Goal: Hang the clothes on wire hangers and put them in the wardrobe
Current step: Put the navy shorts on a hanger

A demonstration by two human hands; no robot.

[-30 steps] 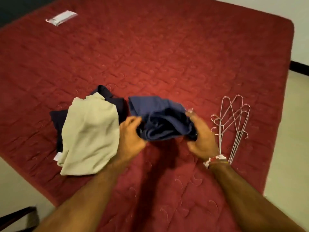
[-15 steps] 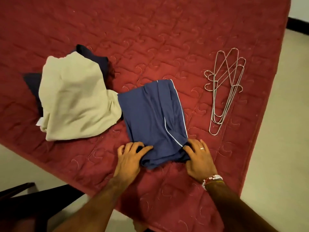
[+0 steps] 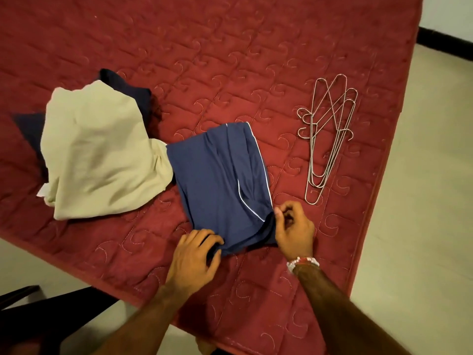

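bed edge: red quilted mattress (image 3: 256,47) runs diagonally; its near edge passes under both forearms; its right edge drops to pale floor (image 3: 422,201) just past the hangers
open room: bare quilt above and right of the blue garment; a clear strip between garment and hangers; wide bare quilt toward the far side
blue garment: folded blue shorts with white piping (image 3: 222,180) lie flat near the near edge, touching the cream garment on their left
cream garment: crumpled cream cloth (image 3: 97,155) lies on top of a dark navy garment (image 3: 128,85), which shows at its far and left sides
hangers: bundle of wire hangers (image 3: 327,134) lies flat near the right edge, hooks pointing left, apart from the shorts
left hand (image 3: 194,257): palm down, fingers curled onto the shorts' near left corner, gripping the cloth
right hand (image 3: 294,226): at the near right corner; thumb and fingers pinched together against the hem; beaded bracelet (image 3: 303,262) at the wrist
lower left: dark furniture (image 3: 38,316), partly in view
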